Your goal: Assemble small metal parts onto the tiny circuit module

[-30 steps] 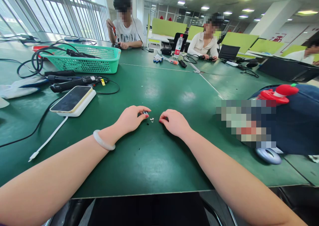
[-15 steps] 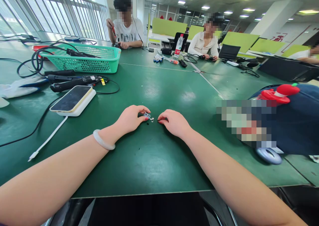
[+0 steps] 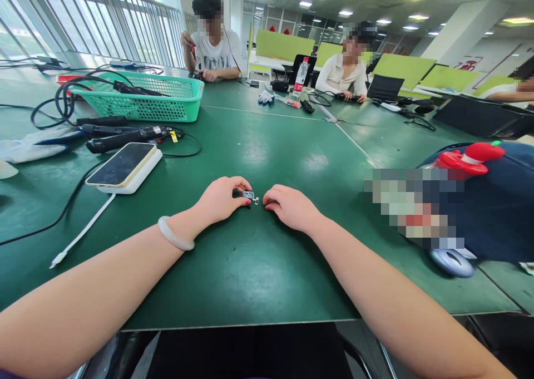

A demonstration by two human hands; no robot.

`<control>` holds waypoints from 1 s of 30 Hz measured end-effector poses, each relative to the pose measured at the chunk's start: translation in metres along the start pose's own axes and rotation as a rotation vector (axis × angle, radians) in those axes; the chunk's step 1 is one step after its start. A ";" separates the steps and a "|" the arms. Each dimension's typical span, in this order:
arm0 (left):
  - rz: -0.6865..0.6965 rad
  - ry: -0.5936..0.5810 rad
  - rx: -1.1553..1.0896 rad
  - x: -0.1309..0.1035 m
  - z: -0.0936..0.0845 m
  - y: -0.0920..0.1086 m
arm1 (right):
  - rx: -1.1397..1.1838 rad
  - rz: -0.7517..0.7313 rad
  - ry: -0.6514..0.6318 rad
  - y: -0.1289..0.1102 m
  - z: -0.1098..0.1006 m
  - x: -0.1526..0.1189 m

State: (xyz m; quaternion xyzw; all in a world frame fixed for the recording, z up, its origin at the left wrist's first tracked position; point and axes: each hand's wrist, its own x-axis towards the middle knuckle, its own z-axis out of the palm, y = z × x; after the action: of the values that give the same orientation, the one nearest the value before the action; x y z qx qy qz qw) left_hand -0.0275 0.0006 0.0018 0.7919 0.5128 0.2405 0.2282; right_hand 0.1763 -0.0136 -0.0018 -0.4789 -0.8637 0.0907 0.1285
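My left hand [image 3: 222, 199] rests low over the green table [image 3: 258, 279] with thumb and fingers closed on a small blue-and-white circuit board [image 3: 248, 195]. A small pale strip [image 3: 256, 200] with a looped end sticks out from the board's right side. Just to the right, my right hand [image 3: 291, 205] has its thumb and fingertips pinched together, apart from the strip. Whatever lies between those fingertips, if anything, is too small to make out.
On the left lie a phone [image 3: 123, 165] on a white block, a black cabled tool [image 3: 125, 139] and a green basket [image 3: 142, 101]. A dark blue bag [image 3: 496, 212] stands right, near a grey-blue round object [image 3: 453, 262]. Farther back are a bottle [image 3: 300, 77] and two seated people.
The board has turned slightly in my left fingers and shows more of its face. The dark bit seen below it is no longer visible there. My right hand has barely moved.
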 end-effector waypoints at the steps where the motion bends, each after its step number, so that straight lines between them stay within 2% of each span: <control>1: 0.002 -0.001 0.001 0.000 0.000 0.000 | -0.003 0.001 -0.010 -0.001 0.000 0.000; 14: 0.041 -0.013 -0.010 -0.001 0.000 0.000 | -0.138 -0.046 0.004 -0.002 0.010 0.002; 17: 0.061 -0.028 -0.021 -0.002 0.000 0.002 | -0.090 -0.025 0.034 -0.003 0.010 0.002; 24: 0.101 -0.046 -0.040 -0.003 0.001 0.004 | 0.120 -0.027 0.203 -0.018 0.008 0.001; 30: 0.114 -0.060 -0.145 -0.003 0.002 0.005 | 0.137 -0.041 0.245 -0.022 0.008 0.001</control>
State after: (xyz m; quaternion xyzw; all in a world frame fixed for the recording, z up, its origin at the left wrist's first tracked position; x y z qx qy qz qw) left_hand -0.0237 -0.0039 0.0034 0.8080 0.4411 0.2659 0.2861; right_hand 0.1558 -0.0247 -0.0035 -0.4586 -0.8430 0.0876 0.2671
